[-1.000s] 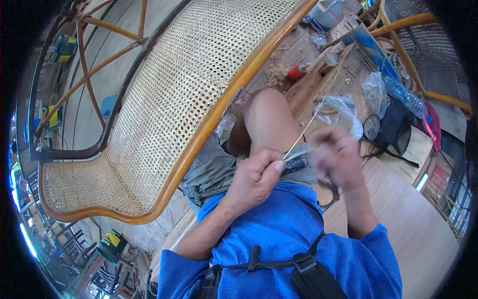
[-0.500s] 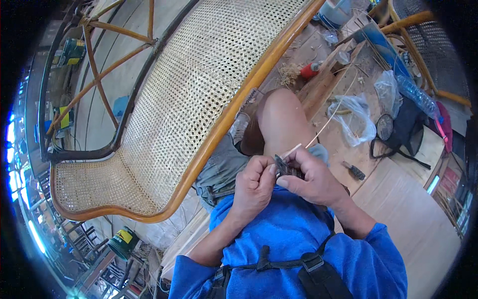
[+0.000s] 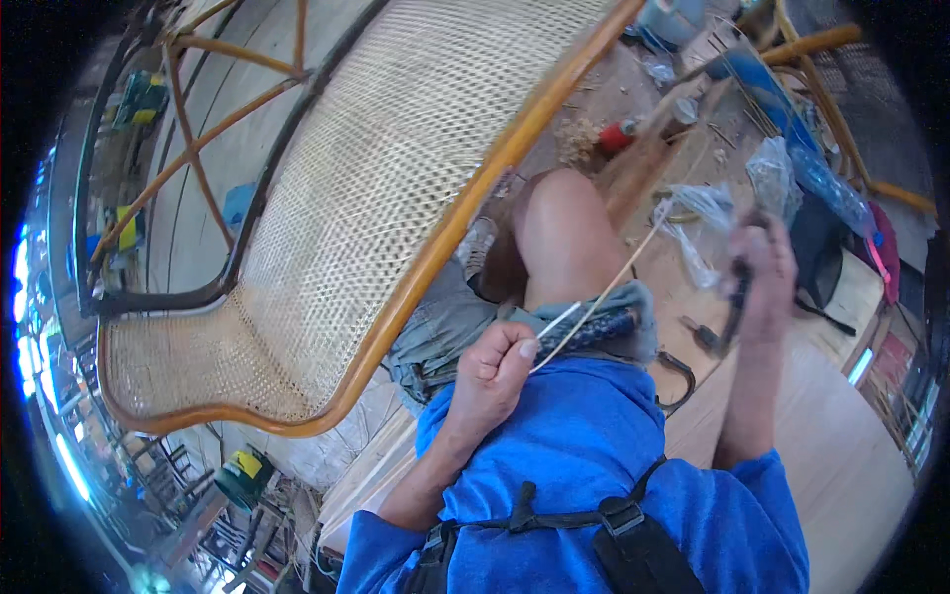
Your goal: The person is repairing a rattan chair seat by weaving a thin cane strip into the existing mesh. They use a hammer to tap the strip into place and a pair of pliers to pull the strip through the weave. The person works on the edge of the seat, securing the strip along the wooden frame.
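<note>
Left hand pinches a thin pale strip, which slants up across the grey shorts; on my feed the right hand is blurred, well apart, its grip I cannot tell. I judge the strip light, springy, liable to split, best pinched flat near its end.

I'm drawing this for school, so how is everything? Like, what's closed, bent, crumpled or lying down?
Cane strand: gripped, slanting up to the right
Left hand: closed on it
Right hand: apart from the left; blurred, grip unclear
Woven cane panel: woven, fixed in its frame
Clear plastic bags: crumpled
Clear plastic bottle: lying down
Knee: bent
</note>
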`<state>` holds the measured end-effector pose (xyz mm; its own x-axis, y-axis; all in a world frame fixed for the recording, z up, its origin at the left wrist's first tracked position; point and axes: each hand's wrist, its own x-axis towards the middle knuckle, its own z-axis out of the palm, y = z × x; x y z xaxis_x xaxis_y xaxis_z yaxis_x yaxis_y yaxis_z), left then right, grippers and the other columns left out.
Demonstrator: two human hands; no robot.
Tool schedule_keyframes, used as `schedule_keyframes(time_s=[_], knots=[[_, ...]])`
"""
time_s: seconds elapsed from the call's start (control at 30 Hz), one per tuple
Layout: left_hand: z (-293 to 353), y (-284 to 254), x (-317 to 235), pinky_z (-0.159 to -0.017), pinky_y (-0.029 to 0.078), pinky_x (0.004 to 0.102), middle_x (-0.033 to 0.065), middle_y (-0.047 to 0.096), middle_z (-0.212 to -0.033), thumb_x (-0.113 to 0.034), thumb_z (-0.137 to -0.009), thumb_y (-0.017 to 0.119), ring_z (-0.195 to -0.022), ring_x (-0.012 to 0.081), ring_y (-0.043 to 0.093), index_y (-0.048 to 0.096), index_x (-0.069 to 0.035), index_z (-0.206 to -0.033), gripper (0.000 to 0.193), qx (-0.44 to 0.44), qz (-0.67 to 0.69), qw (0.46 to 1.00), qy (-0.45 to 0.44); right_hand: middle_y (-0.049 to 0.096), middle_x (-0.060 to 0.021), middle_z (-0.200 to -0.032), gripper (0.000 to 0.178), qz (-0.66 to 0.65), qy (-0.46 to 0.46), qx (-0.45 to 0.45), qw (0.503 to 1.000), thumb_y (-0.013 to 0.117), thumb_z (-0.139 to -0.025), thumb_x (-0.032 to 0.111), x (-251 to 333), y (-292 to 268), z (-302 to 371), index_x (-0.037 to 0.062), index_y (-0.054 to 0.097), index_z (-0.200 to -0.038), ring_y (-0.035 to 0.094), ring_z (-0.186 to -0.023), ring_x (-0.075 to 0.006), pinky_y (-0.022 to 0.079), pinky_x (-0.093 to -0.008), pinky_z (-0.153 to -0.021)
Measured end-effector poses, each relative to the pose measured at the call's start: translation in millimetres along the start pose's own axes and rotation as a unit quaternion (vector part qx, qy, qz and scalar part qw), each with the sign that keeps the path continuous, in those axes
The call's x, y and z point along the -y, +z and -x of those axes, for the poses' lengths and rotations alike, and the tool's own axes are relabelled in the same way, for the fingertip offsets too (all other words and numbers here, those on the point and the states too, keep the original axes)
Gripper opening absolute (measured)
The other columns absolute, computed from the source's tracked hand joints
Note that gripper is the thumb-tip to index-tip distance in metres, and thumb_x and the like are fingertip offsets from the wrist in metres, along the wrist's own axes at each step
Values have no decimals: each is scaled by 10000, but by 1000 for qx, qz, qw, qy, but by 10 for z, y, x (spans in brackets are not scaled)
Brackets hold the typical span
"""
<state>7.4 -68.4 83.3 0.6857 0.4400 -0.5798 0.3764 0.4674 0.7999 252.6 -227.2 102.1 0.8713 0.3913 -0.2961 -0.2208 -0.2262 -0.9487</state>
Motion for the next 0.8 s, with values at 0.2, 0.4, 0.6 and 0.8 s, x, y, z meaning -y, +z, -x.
schedule_keyframes(time_s=[0.2, 0.4, 0.6, 0.8], knots=[[-192, 68, -292, -646, 454, 292, 58, 549, -811, -157, -910, 561, -700, 145, 525, 555, -26, -934, 134, -24, -128, 959, 250, 580, -154, -760, 378, 369, 162, -3, 915, 454, -934, 342, -1257, -840, 211, -8, 572, -1015, 545, -706, -240, 415, -378, -651], [-319, 108, -229, -735, 469, 391, 146, 564, -843, -86, -833, 579, -795, 329, 572, 561, -37, -931, 112, -47, -196, 895, 397, 583, -137, -1141, 283, 457, -110, 41, 881, 414, -950, 111, -1295, -756, 254, -22, 558, -1154, 544, -1067, -238, 410, -336, -932], [-399, 270, -272, -793, 465, 408, 151, 566, -931, -69, -731, 627, -909, 342, 555, 550, -14, -933, 223, -49, -171, 861, 477, 614, -159, -1028, 190, 129, -287, 225, 922, 501, -920, 104, 35, 893, 347, -31, 602, -1008, 564, -1015, -281, 398, -391, -951], [-423, -1, -304, -735, 477, 380, 158, 565, -923, -90, -796, 606, -844, 342, 565, 555, -3, -981, 211, -131, -194, 898, 371, 625, -139, -951, 83, 144, -272, 241, 920, 569, -839, 5, 153, 1285, 231, -19, 606, -909, 608, -873, -229, 489, -335, -755]])
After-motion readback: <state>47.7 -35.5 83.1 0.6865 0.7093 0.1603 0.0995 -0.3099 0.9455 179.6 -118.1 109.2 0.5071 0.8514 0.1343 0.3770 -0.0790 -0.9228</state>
